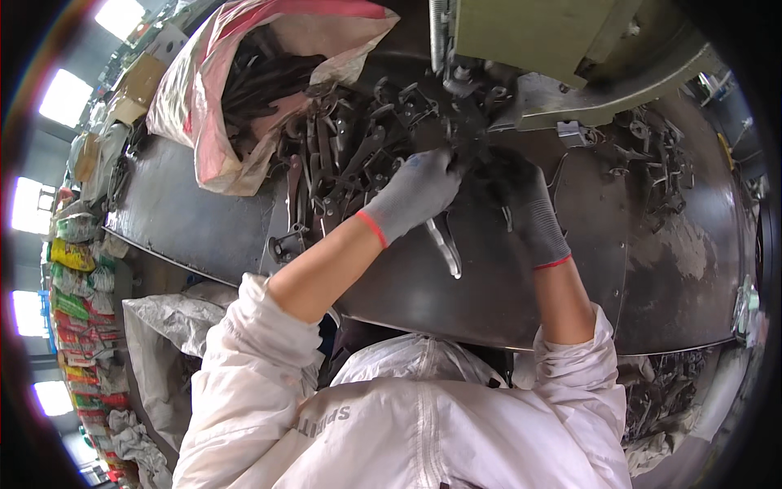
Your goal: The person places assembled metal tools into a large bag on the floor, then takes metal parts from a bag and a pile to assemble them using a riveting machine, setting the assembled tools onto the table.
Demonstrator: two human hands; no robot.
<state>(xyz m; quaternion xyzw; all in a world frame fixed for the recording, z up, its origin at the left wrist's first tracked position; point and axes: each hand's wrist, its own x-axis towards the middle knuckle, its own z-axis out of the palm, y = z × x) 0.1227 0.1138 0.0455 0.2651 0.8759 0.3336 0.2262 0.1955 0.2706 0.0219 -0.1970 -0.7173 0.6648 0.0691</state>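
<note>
My left hand (419, 191), in a grey glove with a red cuff, is closed at the front of the machine. A metal piece with a curved silver handle (444, 247) sticks out below it, and its upper end is hidden by the hand and shadow. My right hand (529, 200), in a darker-looking glove, reaches to the same dark spot under the machine head. Its fingers are lost in shadow, and a thin bright metal edge (509, 218) shows beside its palm. Left of my left hand lies a heap of dark metal tool parts (350, 151), some lever-shaped.
A green machine (529, 37) with a curved base overhangs the metal table (505, 293). An open white-and-red sack (208, 122) of dark parts stands at the far left. More metal pieces (652, 155) lie at the right. Stacked colourful sacks (77, 301) line the left side.
</note>
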